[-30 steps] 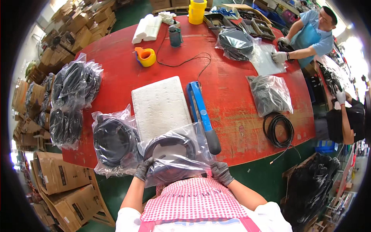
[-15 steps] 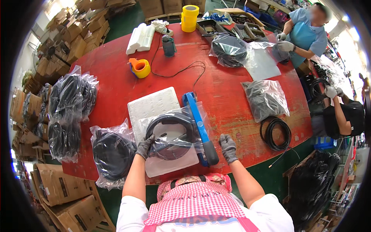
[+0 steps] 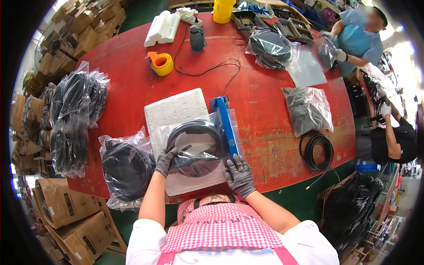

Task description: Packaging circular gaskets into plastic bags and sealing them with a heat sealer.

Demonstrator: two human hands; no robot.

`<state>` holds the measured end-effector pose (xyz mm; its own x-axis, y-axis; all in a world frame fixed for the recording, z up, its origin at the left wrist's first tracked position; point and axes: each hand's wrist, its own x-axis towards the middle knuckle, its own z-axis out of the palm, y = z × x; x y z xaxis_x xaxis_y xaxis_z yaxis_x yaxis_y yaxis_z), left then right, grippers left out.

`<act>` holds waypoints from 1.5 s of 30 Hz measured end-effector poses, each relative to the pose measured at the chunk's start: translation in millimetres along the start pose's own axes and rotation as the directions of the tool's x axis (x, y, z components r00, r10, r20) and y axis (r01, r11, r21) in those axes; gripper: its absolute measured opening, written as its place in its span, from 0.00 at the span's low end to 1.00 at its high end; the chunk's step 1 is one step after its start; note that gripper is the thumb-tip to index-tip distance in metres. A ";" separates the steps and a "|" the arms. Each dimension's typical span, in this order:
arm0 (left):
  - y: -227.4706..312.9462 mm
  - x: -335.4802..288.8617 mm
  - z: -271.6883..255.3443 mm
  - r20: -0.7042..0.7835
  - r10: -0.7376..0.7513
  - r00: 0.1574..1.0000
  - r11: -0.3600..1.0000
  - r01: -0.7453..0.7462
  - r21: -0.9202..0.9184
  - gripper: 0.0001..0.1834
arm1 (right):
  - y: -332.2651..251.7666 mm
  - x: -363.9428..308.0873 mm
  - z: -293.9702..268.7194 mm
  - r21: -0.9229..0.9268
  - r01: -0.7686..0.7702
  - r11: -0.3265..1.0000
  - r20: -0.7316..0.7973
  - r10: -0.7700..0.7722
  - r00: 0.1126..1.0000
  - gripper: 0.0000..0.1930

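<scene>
Well, a clear bag (image 3: pixel 192 155) with a black cable (image 3: pixel 193 126) inside lay across a white foam block (image 3: pixel 174 108).
From where I stood, its right side ran under the arm of a blue sealer (image 3: pixel 227 128); the left hand (image 3: pixel 164 162) was closed on its left edge, and the right hand (image 3: pixel 240 176) rested on the sealer's near end, fingers spread apart. A bare coil (image 3: pixel 317 151) lay well apart, on the red table (image 3: pixel 265 132).

Place: you stood in a packing workshop
Worktop (image 3: pixel 267 132): yours was red and scuffed, laden with bagged black coils (image 3: pixel 217 139)
Cartons (image 3: pixel 70 201): they were piled on your left
Co-workers (image 3: pixel 360 37): two worked gloved on your right
</scene>
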<state>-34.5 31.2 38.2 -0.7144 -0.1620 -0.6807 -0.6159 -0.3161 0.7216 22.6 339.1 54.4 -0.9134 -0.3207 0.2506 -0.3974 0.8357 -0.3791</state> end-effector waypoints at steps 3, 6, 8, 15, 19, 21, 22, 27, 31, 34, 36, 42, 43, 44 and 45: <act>17.5 -17.5 9.8 0.113 -0.040 0.993 0.990 0.054 -0.131 0.21 | 0.5 -2.4 2.6 0.066 0.000 0.998 -0.041 0.003 0.999 0.17; 19.7 -19.7 14.0 0.064 -0.025 0.998 0.994 0.031 -0.101 0.19 | 1.1 -2.6 2.2 0.093 0.007 0.996 -0.072 -0.001 0.997 0.14; 17.7 -16.1 12.0 0.051 -0.029 0.998 0.997 0.032 -0.072 0.18 | 1.8 -2.0 1.3 0.120 0.005 0.993 -0.064 0.003 0.998 0.12; 2.9 -1.9 5.1 0.001 -0.013 1.000 0.999 0.013 -0.045 0.17 | 3.8 -2.5 -0.1 0.117 0.007 0.993 -0.053 -0.001 0.999 0.11; -16.2 14.3 -4.8 0.027 -0.007 1.000 0.996 0.009 -0.092 0.20 | 4.0 -2.5 -1.1 0.114 0.002 0.993 -0.047 0.003 0.999 0.11; -21.2 20.6 -15.4 0.089 -0.015 0.996 0.994 0.024 -0.110 0.24 | 1.3 -0.4 -0.1 0.120 0.003 0.993 -0.048 0.003 0.999 0.11; -25.1 25.0 -17.0 0.124 -0.004 0.992 0.990 0.022 -0.142 0.22 | 3.4 -0.6 -1.9 0.122 0.002 0.992 -0.049 0.004 0.999 0.11; -32.6 29.6 -15.9 0.129 0.071 0.989 0.988 -0.052 -0.143 0.19 | 1.3 -1.7 -0.4 0.136 -0.004 0.991 -0.018 0.007 1.000 0.10; -45.2 39.8 -27.9 0.023 0.084 0.996 0.996 -0.084 -0.035 0.18 | -2.2 -2.4 2.3 0.148 0.009 0.989 -0.008 -0.008 1.000 0.11; -33.7 30.7 -17.8 -0.001 0.084 0.996 0.996 -0.084 -0.005 0.18 | -0.1 -4.6 3.4 0.133 0.001 0.991 -0.008 0.000 1.000 0.11; -27.5 23.0 -13.2 -0.031 0.085 0.996 0.996 -0.084 0.011 0.16 | 0.8 -4.6 2.8 0.128 0.005 0.992 -0.005 -0.004 1.000 0.11; -21.1 16.6 -9.0 0.020 0.053 0.998 0.997 -0.052 -0.064 0.15 | -0.8 -0.8 -1.0 0.125 0.001 0.992 -0.015 0.001 1.000 0.10; -24.0 18.8 -10.8 0.025 0.057 0.998 0.994 -0.054 -0.090 0.16 | -2.1 0.1 -1.8 0.125 0.002 0.992 -0.012 0.000 1.000 0.10; -18.2 14.1 -8.8 0.002 0.056 0.998 0.997 -0.056 -0.062 0.17 | -2.8 1.1 -1.9 0.129 0.003 0.992 -0.014 -0.001 1.000 0.11; -20.3 16.3 -9.9 -0.011 0.051 0.999 0.998 -0.052 -0.047 0.17 | -2.7 1.0 -2.1 0.136 0.011 0.991 -0.023 -0.008 1.000 0.10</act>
<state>-30.3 25.7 11.2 -0.7413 -0.1883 -0.6443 -0.5619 -0.3508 0.7491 22.9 337.4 57.5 -0.9081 -0.3166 0.2742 -0.4154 0.7641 -0.4936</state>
